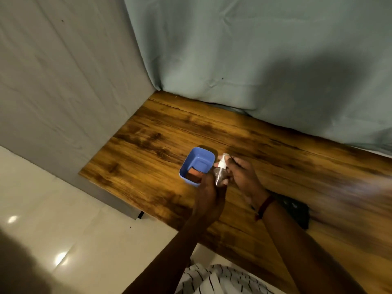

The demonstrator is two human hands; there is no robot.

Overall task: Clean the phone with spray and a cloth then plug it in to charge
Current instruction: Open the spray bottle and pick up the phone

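A small clear spray bottle (220, 172) with a white nozzle is held upright just above the wooden table (148, 145). My left hand (209, 196) grips the bottle's lower body. My right hand (241, 177) curls round its white top from the right. A dark cloth (297, 211) lies on the table under my right forearm, partly hidden by it. No phone or charger shows in the view.
A blue square tub (201, 158) stands just left of the bottle, with a reddish-orange block (194, 174) inside it. Grey and pale green sheets hang behind the table. The table's left edge drops to a glossy tiled floor (63, 219).
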